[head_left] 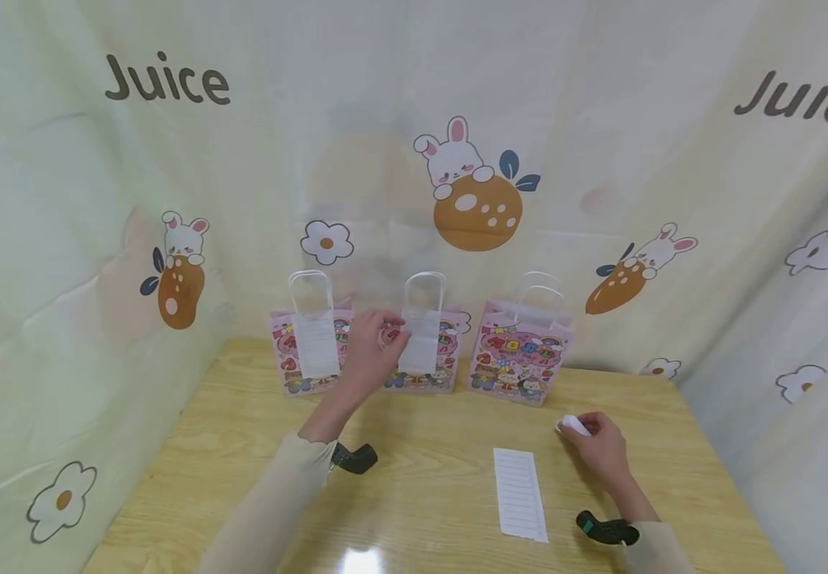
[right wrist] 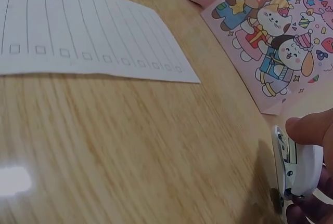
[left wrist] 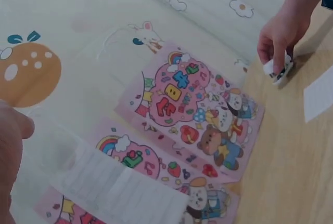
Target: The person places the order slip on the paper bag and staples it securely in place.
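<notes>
Three pink cartoon-printed gift bags stand in a row. My left hand (head_left: 374,347) is at the middle bag (head_left: 449,351), fingertips beside its handle (head_left: 424,279) and the lined paper slip (head_left: 419,343) on its front. Thumb and fingers are apart; whether they touch the slip is unclear. Another slip (head_left: 317,347) hangs on the left bag (head_left: 286,359). The right bag (head_left: 517,351) shows only its print. A small white stapler (right wrist: 302,169) is gripped by my right hand (head_left: 600,446), just above the tabletop. A loose lined slip (head_left: 519,494) lies left of that hand.
The wooden table (head_left: 241,462) has a curtain (head_left: 385,175) with rabbit and orange prints behind it and at both sides. Black straps with devices sit on both wrists, including the right wrist device (head_left: 603,528). Light glares off the front edge.
</notes>
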Demonstrator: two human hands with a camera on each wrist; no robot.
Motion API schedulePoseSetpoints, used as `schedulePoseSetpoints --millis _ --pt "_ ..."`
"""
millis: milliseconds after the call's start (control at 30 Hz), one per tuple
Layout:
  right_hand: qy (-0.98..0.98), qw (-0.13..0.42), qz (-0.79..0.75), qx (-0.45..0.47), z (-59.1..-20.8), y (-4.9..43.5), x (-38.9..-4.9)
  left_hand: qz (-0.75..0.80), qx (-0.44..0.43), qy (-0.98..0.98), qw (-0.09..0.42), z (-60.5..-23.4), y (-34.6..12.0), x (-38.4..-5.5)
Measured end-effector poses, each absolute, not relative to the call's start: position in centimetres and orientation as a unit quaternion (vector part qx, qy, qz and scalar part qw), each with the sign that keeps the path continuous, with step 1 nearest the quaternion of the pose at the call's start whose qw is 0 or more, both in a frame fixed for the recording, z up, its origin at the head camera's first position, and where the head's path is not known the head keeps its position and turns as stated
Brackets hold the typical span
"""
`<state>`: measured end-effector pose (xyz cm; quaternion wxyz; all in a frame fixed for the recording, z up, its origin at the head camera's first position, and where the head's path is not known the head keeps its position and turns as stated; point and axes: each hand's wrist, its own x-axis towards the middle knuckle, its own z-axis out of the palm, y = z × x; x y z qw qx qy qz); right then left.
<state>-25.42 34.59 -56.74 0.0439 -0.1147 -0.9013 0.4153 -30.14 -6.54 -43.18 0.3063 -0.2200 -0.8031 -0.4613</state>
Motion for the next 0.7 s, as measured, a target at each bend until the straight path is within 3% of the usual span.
schedulePoseSetpoints --millis 700 --pt "-0.916 0.037 0.381 -0.120 -56.8 36.0 -23.8 -0.475 -0.215 -0.852 0.056 -53.4 -8.8 -23.8"
